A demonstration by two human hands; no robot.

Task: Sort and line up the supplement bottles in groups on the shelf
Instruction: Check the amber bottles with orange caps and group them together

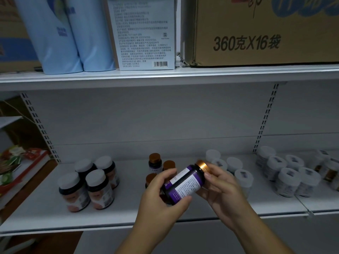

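Note:
Both hands hold one dark bottle with a purple-and-white label and a copper cap, tilted up to the right above the white shelf. My left hand grips its base and my right hand grips the cap end. Behind it stand three more copper-capped bottles, partly hidden. To the left is a group of several dark bottles with white caps. White bottles stand to the right, and several more further right.
The upper shelf carries two light-blue bottles, a pale printed box and a cardboard carton. Colourful packets lie on a lower stack at the left. A shelf divider edge runs at the right.

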